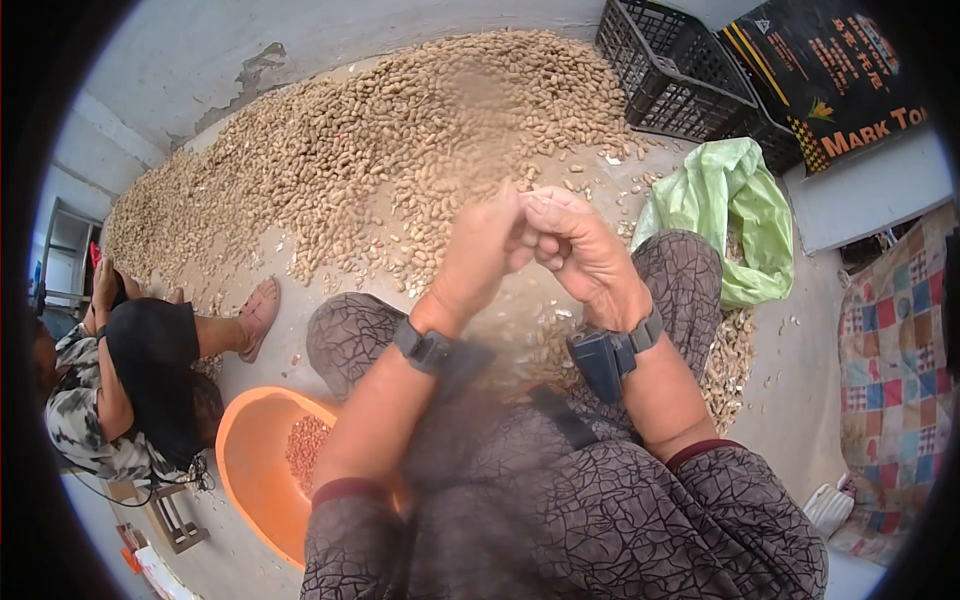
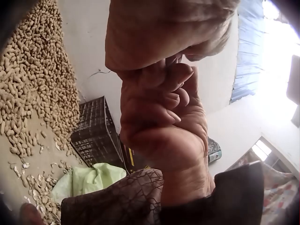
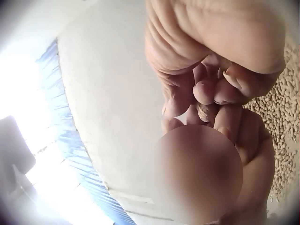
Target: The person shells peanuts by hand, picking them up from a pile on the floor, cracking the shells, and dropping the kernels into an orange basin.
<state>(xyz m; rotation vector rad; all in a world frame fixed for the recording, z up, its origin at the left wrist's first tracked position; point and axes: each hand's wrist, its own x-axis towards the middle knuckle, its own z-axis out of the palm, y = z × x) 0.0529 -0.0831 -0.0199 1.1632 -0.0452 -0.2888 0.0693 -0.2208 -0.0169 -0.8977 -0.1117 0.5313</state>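
Both hands meet in front of the person's lap, fingertips together, in the head view. A peanut in its shell (image 3: 206, 112) shows between the fingers of the two hands in the right wrist view, partly covered by them. My left hand (image 1: 472, 255) pinches it from one side with curled fingers. On the other side, my right hand (image 1: 588, 250) grips it, its fingers bent in toward the palm. Seen from the left wrist, the left hand (image 2: 164, 35) is above the right hand (image 2: 164, 136), and their fingers hide the peanut.
A large heap of unshelled peanuts (image 1: 350, 140) lies along the wall. An orange basin (image 1: 250, 440) holds shelled kernels (image 1: 306, 450) at the left. Beside the right knee sits a green sack (image 1: 700, 200); black crates (image 1: 690, 105) stand behind. Another person (image 1: 150, 340) sits at the left.
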